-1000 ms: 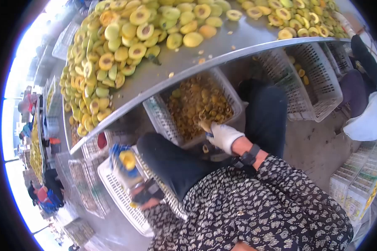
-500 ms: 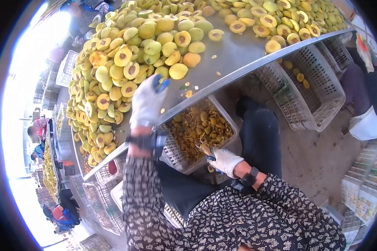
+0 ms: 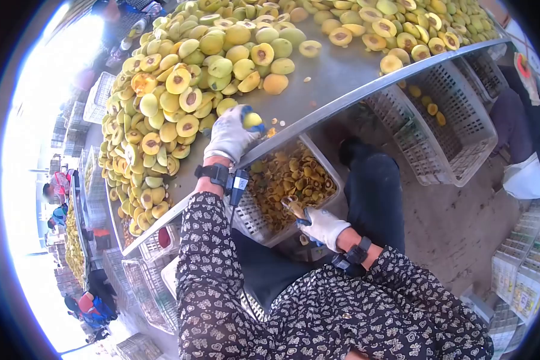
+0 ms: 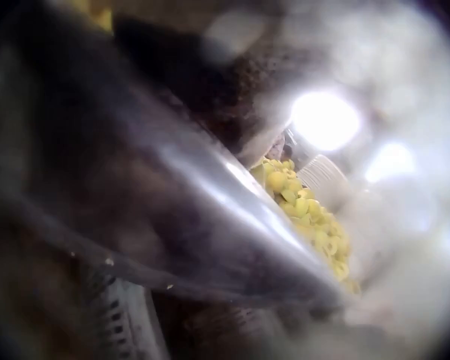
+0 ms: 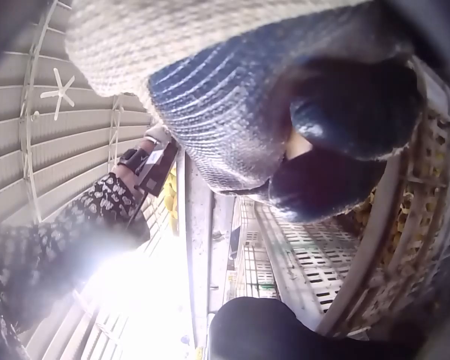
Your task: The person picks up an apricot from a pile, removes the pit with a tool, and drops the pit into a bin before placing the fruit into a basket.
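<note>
My left hand [image 3: 229,133], in a white glove with blue coating, holds a yellow-green apricot [image 3: 252,120] over the edge of the metal table [image 3: 336,90]. Beside it spreads a heap of halved apricots [image 3: 180,114], many with brown pits showing. Lower down, my gloved right hand [image 3: 323,228] grips a small tan tool [image 3: 293,207] with a pale tip, above a crate [image 3: 337,187] of pits and fruit scraps. In the right wrist view, curled blue-coated fingers [image 5: 217,105] hide most of the tool. The left wrist view has the table's underside and rim, not the hand.
Under the table at right stand white perforated crates [image 3: 438,135], one with a few fruit pieces. More stacked crates [image 3: 522,264] are at lower right. My knees [image 3: 375,192] flank the scrap crate. Other people [image 3: 93,306] work in the background at left.
My left hand has risen from beside my left knee, where it held a yellow fruit half, to the heap, and now holds a greener apricot nearer the table edge. My right hand stays over the scrap crate.
</note>
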`<action>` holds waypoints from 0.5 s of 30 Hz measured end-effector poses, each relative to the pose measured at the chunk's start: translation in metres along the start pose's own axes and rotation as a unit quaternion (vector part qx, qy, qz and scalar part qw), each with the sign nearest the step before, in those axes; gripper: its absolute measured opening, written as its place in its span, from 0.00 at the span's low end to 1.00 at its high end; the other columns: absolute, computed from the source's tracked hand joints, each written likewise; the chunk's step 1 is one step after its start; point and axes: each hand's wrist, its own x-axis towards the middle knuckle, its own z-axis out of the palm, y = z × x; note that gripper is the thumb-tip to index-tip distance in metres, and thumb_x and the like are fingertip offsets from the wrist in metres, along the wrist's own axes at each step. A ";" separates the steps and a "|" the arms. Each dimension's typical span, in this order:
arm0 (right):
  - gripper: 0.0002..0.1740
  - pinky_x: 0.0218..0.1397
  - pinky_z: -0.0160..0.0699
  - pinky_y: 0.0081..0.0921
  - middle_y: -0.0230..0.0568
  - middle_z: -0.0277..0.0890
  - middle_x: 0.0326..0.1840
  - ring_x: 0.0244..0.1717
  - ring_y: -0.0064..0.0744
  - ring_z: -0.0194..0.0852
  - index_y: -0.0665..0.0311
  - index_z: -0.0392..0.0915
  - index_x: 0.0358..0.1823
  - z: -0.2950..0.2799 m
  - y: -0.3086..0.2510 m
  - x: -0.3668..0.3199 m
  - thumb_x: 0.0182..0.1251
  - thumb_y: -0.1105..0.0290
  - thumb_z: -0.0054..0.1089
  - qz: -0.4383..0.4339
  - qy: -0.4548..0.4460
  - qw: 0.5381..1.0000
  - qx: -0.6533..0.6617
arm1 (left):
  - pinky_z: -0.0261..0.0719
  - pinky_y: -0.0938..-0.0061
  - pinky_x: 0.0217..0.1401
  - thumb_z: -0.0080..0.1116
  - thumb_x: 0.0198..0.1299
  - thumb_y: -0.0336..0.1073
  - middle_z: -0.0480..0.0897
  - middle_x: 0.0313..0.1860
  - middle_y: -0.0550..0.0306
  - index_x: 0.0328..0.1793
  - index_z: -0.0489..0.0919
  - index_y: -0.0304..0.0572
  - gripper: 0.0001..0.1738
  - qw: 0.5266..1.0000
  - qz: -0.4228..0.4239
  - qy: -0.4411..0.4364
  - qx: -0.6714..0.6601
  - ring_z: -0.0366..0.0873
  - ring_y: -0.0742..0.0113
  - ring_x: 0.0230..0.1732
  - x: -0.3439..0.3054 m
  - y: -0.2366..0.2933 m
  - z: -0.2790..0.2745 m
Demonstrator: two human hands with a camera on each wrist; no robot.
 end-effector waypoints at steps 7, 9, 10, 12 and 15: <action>0.10 0.18 0.67 0.21 0.30 0.70 0.19 0.15 0.20 0.67 0.62 0.69 0.41 0.002 0.003 0.004 0.66 0.64 0.55 -0.007 0.000 0.975 0.222 | 0.79 0.56 0.52 0.47 0.66 0.54 0.77 0.53 0.45 0.61 0.69 0.37 0.29 0.521 -0.086 0.001 -0.849 0.78 0.50 0.51 -0.095 -0.024 -0.039; 0.08 0.19 0.68 0.19 0.29 0.69 0.21 0.17 0.19 0.66 0.61 0.69 0.41 0.006 -0.001 0.007 0.66 0.67 0.55 -0.003 -0.012 0.977 0.215 | 0.74 0.52 0.60 0.47 0.66 0.53 0.76 0.55 0.43 0.61 0.69 0.37 0.28 0.404 -0.075 0.045 -0.911 0.74 0.47 0.56 -0.130 -0.004 -0.036; 0.13 0.23 0.71 0.24 0.35 0.72 0.24 0.19 0.21 0.70 0.64 0.69 0.44 0.008 0.001 0.010 0.65 0.65 0.56 -0.083 0.042 0.984 0.152 | 0.71 0.50 0.63 0.47 0.66 0.52 0.75 0.56 0.42 0.61 0.69 0.37 0.27 0.357 -0.116 0.083 -0.923 0.72 0.46 0.58 -0.144 0.006 -0.033; 0.17 0.27 0.74 0.29 0.41 0.75 0.27 0.22 0.24 0.73 0.67 0.69 0.47 0.009 -0.010 -0.001 0.63 0.63 0.58 -0.151 0.093 0.981 0.082 | 0.71 0.50 0.63 0.46 0.66 0.51 0.75 0.57 0.42 0.61 0.69 0.36 0.27 0.315 -0.129 0.098 -0.935 0.72 0.46 0.59 -0.170 0.008 -0.019; 0.19 0.26 0.74 0.29 0.43 0.75 0.27 0.21 0.26 0.73 0.69 0.67 0.49 0.003 -0.067 -0.038 0.62 0.64 0.58 -0.113 0.028 0.988 0.096 | 0.73 0.53 0.61 0.46 0.67 0.50 0.75 0.58 0.43 0.61 0.69 0.36 0.26 0.309 -0.125 0.090 -0.938 0.73 0.49 0.58 -0.194 0.011 -0.006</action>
